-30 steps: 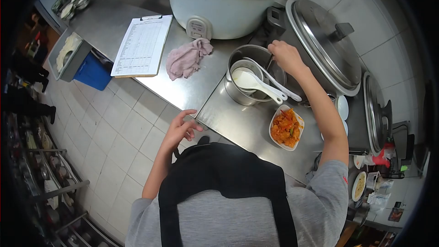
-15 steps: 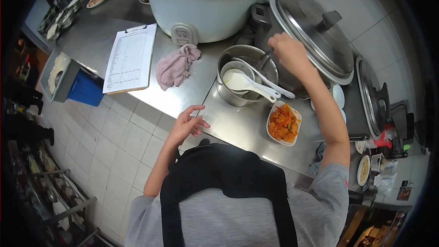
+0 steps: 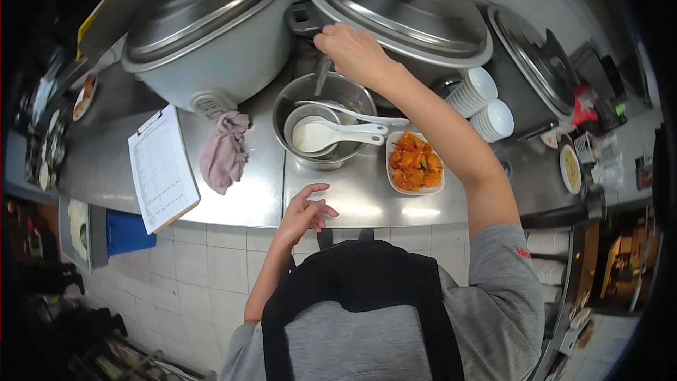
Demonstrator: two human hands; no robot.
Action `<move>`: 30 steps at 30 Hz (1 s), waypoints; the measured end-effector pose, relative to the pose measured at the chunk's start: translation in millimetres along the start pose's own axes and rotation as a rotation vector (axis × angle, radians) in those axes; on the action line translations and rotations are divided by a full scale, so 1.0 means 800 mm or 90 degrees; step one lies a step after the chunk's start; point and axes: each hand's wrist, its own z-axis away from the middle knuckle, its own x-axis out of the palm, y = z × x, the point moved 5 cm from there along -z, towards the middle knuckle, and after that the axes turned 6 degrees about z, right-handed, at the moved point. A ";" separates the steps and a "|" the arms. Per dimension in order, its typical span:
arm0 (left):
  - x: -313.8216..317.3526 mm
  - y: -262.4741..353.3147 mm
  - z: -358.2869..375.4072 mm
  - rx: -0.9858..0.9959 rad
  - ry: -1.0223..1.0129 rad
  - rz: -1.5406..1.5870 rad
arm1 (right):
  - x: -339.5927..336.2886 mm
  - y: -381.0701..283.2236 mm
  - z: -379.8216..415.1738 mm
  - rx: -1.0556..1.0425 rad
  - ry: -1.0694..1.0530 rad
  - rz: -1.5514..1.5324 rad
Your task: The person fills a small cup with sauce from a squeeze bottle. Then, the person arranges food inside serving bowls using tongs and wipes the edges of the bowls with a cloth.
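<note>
Toward the counter's [image 3: 247, 197] back edge, the right hand [image 3: 352, 51] pinches a metal utensil handle [image 3: 321, 76] standing in the steel bowl [image 3: 285, 102]; the left hand [image 3: 307, 213] hovers at the front edge, fingers loosely spread.

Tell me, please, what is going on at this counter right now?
A person in a grey shirt and dark apron stands at a steel counter. Their right hand grips the handle of a utensil that dips into a metal bowl, which also holds white ladles. Their left hand hovers open at the counter's front edge. Beside the bowl sits a white dish of orange food. Behind stand large lidded rice cookers, with a pink cloth and a clipboard to the left.
</note>
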 end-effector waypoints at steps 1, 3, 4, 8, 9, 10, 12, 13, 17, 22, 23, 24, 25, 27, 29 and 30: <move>0.005 0.000 -0.006 -0.010 -0.011 -0.006 | -0.005 0.001 0.003 0.015 -0.004 0.001; 0.019 0.000 -0.017 -0.021 -0.048 -0.013 | -0.026 0.001 0.015 -0.022 0.135 0.008; 0.025 -0.001 -0.021 -0.028 -0.059 -0.019 | -0.028 0.000 0.019 -0.019 0.122 0.032; 0.030 -0.006 -0.022 -0.027 -0.068 -0.029 | -0.004 -0.003 0.031 0.027 -0.007 0.059; 0.029 -0.008 -0.020 -0.028 -0.068 -0.027 | 0.010 -0.005 0.033 0.023 -0.008 0.055; 0.027 -0.010 -0.017 -0.028 -0.063 -0.025 | 0.029 -0.002 0.034 0.045 -0.055 0.046; 0.021 -0.014 -0.012 -0.035 -0.056 -0.022 | 0.055 0.001 0.033 0.085 -0.161 0.017; 0.017 -0.015 -0.009 -0.031 -0.049 -0.020 | 0.059 0.004 0.031 0.078 -0.158 0.016; 0.004 -0.022 0.002 -0.030 -0.034 0.000 | 0.043 0.010 0.020 0.090 -0.129 -0.031; -0.008 -0.031 0.010 -0.016 -0.010 0.010 | -0.001 0.008 0.007 0.133 0.024 0.062; -0.010 -0.031 0.011 -0.012 -0.007 0.012 | -0.004 0.008 0.005 0.153 0.034 0.092; -0.011 -0.031 0.011 -0.009 -0.008 0.014 | 0.011 0.005 0.006 0.155 -0.002 0.097; -0.012 -0.030 0.012 -0.006 -0.011 0.016 | 0.026 0.002 0.010 0.151 -0.001 0.098; -0.010 -0.026 0.013 -0.008 -0.008 0.011 | 0.071 -0.014 0.023 0.060 -0.122 0.116; -0.011 -0.021 0.013 -0.006 -0.004 0.005 | 0.101 -0.025 0.035 0.014 -0.255 0.084; -0.011 -0.019 0.014 -0.006 -0.004 0.005 | 0.106 -0.023 0.039 0.013 -0.302 0.039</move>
